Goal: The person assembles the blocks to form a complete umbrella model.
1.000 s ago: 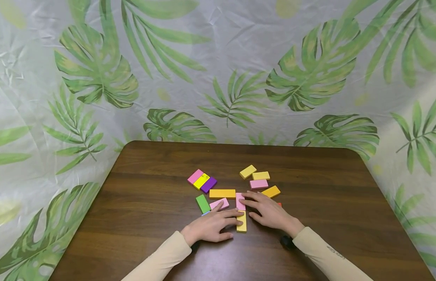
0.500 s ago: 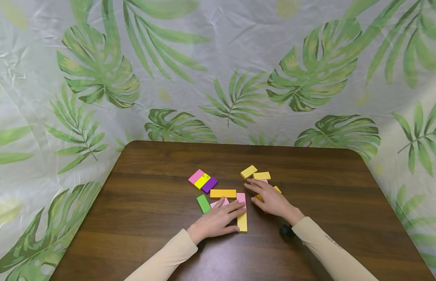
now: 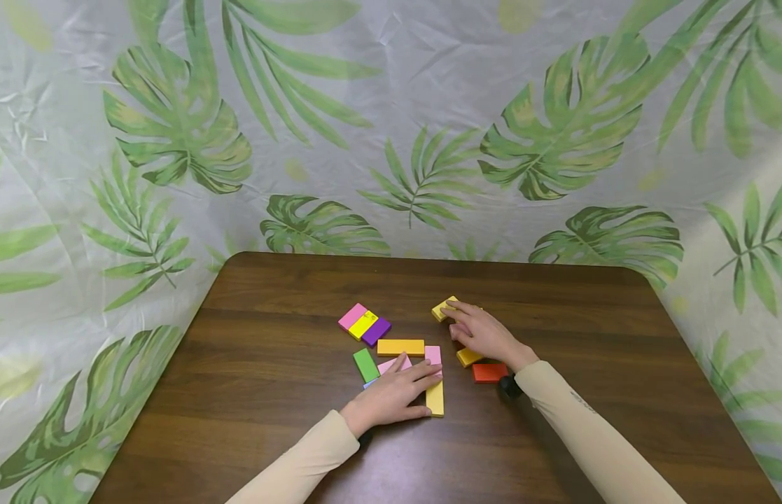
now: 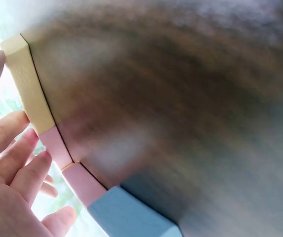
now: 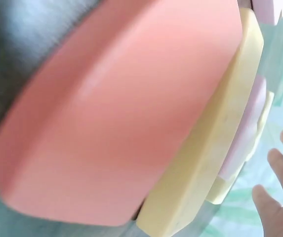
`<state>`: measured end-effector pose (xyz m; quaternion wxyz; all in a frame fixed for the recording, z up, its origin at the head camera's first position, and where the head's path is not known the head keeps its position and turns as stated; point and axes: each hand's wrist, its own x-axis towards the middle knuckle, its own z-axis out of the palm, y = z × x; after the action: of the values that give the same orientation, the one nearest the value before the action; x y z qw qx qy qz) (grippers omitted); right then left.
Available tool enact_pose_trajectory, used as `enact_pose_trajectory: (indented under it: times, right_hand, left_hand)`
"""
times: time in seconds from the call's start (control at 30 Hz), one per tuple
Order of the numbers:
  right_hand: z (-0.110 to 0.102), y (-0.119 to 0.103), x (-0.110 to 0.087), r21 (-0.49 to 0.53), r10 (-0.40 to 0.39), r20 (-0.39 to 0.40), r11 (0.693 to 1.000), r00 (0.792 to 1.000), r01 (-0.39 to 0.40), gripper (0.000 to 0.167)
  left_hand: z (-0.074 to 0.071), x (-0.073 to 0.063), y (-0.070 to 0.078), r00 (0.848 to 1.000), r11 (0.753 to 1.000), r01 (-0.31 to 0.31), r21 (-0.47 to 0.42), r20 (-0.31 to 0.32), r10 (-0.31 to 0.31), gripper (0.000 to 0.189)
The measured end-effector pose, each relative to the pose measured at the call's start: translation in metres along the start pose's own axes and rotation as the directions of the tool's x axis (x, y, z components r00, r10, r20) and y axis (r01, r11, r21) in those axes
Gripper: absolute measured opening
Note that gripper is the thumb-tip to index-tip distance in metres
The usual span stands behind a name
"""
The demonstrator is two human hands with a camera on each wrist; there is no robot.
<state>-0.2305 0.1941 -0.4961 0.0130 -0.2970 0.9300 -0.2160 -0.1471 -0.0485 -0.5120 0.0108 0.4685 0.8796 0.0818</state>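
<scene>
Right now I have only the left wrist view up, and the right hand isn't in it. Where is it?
Observer: In the head view, the right hand is over the blocks on the person's right. Its fingertips overlap a pale yellow block at the back; I can't tell whether they touch it.
Operator: What block is closest to that wrist?
Observer: A red block, lying flat on the table.
Operator: And out past the left hand, are any blocks lined up?
Observer: Yes. Beyond the left hand, three sit side by side: a pink block, a bright yellow block and a purple block.
</scene>
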Motion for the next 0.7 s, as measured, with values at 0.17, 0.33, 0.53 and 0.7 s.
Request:
enact_pose_trajectory:
  times: [0.17,0.33,0.53,0.7]
  right_hand:
    - [0.0017,0.0041,0.0061,-0.025,-0.016,0.006,1.0,1.0,0.016,0.046]
    - [0.0032,0.0048,0.0097,-0.035,-0.02,0.033,0.999,0.999,0.021,0.044]
    - [0.0059,0.0042,0.0102,-0.065,-0.012,0.05,0.998,0.999,0.015,0.041]
    - [0.0075,0.0041,0.0091,-0.058,-0.009,0.046,0.998,0.999,0.012,0.039]
  left_hand:
    - [0.0003,0.0004,-0.0011,1.0,1.0,0.003,-0.001,0.004,-0.003,0.06]
    - [0.0008,0.0017,-0.0029,1.0,1.0,0.0,-0.006,0.003,0.001,0.06]
    - [-0.0008,0.0025,-0.0044,1.0,1.0,0.005,-0.01,0.007,-0.005,0.059]
    - [-0.003,0.0024,-0.0034,1.0,1.0,0.005,-0.015,0.014,-0.005,0.059]
